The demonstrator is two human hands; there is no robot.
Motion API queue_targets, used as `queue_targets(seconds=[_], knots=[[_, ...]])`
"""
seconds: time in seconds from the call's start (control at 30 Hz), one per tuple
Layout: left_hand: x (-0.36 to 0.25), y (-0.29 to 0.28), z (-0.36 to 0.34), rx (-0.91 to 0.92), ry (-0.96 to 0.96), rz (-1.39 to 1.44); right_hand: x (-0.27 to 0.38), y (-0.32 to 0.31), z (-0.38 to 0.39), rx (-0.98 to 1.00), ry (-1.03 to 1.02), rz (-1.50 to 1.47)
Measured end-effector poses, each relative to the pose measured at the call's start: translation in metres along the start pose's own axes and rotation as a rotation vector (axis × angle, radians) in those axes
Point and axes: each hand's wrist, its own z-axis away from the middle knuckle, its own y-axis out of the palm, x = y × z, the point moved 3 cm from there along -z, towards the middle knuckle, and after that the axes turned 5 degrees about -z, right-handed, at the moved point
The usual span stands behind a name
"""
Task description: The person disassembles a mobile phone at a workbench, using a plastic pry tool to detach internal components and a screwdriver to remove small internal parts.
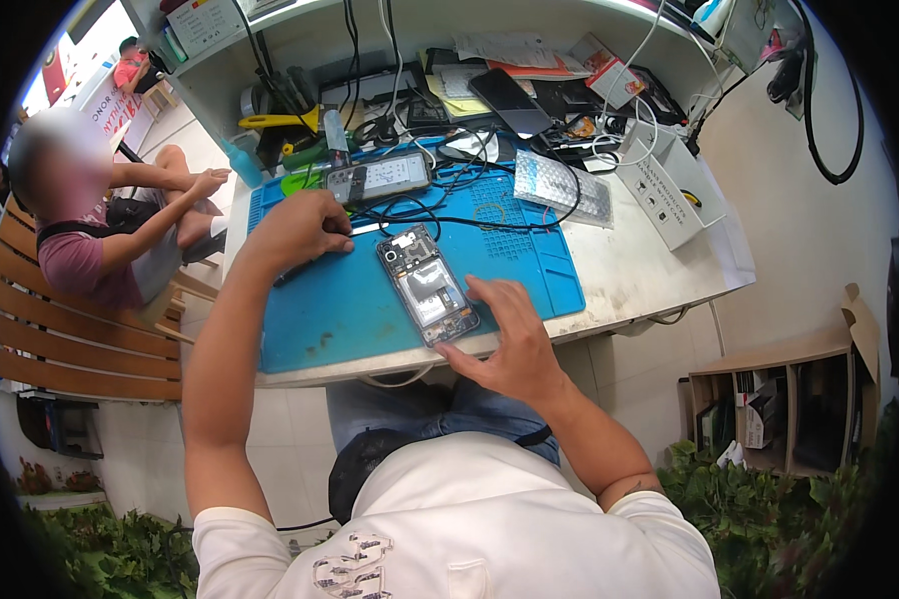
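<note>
An opened phone (427,290) lies on the blue work mat (319,324), its inner parts and battery area bare. My right hand (517,347) is at its lower right corner, thumb by the bottom edge and fingers by the right side, spread apart. Farther left, my left hand (304,232) is bent down to the mat with fingertips together. A slim dark tool (292,272) shows beneath it, and a pale thin piece (367,229) appears beyond the fingertips. What the fingers pinch is hidden. Behind them lies another phone (379,178) with a lit screen.
Black cables (459,218) loop across the mat. Bubble wrap (564,190) and a white box (669,190) are at the right. Tools, papers and a dark phone (510,102) clutter the back. A person (90,220) sits on a wooden bench (70,329) at left.
</note>
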Motion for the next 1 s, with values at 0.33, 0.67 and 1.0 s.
queue_targets(seconds=[0.33,0.67,1.0], knots=[[-0.003,0.0,-0.006,0.04,0.073,-0.044,0.002,-0.002,0.004,-0.007,-0.001,0.0],[-0.02,0.003,0.018,-0.264,0.103,0.042,0.032,0.007,0.019,-0.033,-0.131,0.143],[-0.019,0.029,0.026,-0.274,0.198,-0.085,0.054,0.112,-0.009,0.169,-0.485,0.279]])
